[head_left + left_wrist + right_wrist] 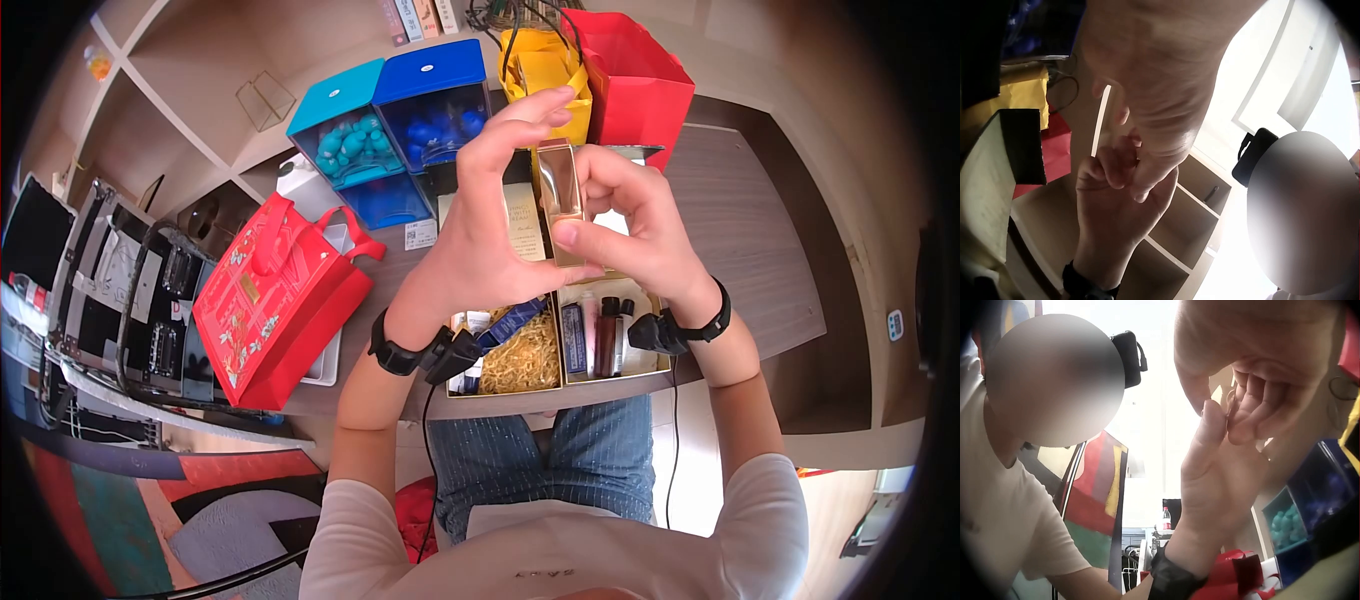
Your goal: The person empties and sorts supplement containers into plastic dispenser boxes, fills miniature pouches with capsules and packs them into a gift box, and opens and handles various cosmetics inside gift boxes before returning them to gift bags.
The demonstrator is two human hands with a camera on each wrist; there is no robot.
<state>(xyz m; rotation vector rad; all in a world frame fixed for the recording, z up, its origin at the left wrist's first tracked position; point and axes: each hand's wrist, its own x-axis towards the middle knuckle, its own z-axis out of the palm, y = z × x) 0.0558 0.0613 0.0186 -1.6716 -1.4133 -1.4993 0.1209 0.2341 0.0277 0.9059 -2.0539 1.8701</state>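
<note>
My right hand (pixel 645 225) holds a shiny gold rectangular tube (pixel 560 185) upright between thumb and curled fingers, over the gift box. My left hand (pixel 470 230) is raised beside it with fingers extended, its thumb reaching across to the tube's lower end. In the left wrist view the left thumb (pixel 1157 175) overlaps the right hand (pixel 1116 200). Below both hands the gold-edged gift box (pixel 612 386) contains shredded paper filler (pixel 525 360), a dark blue carton (pixel 515 322) and several small bottles (pixel 608 335). The hands cover part of the box.
A red gift bag (pixel 285 300) lies tilted at the left. Teal and blue drawer boxes (pixel 430 72) stand at the back, with a yellow bag (pixel 575 125) and a red bag (pixel 640 90) beside them. Cables (pixel 676 440) hang from the wrist cameras over the table edge.
</note>
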